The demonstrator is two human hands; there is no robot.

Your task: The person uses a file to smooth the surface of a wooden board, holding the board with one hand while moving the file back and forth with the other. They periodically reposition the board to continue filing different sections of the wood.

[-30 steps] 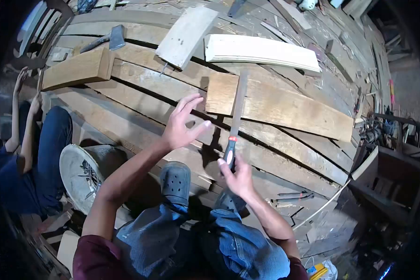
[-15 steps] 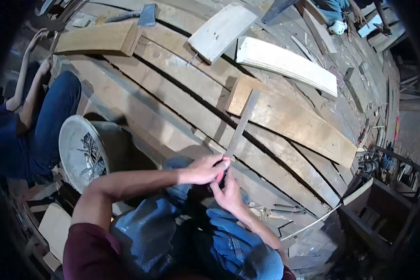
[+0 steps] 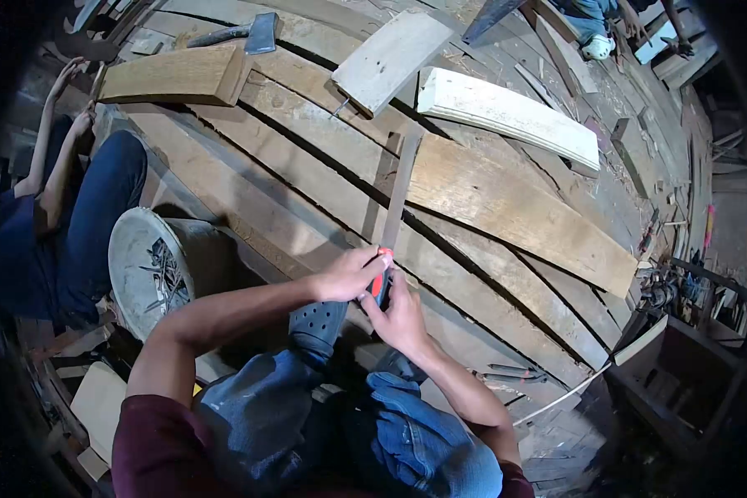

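left hand [image 3: 346, 278], right hand [image 3: 402, 319]: on file [image 3: 400, 191] | beside board [image 3: 519, 214] edge | bucket [image 3: 201, 241] apart

Centre bright — corners black | edges bowed | dark shadows across planks [image 3: 324, 187]

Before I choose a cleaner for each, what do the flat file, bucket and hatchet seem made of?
Flat file: blade probably bare steel, thin and grey; handle likely moulded plastic or rubber, red and dark.
Bucket: perhaps matte plastic, with a pale, smudged wall; painted metal is possible.
Hatchet: head apparently unpainted steel, dull grey; dark handle's material unclear.
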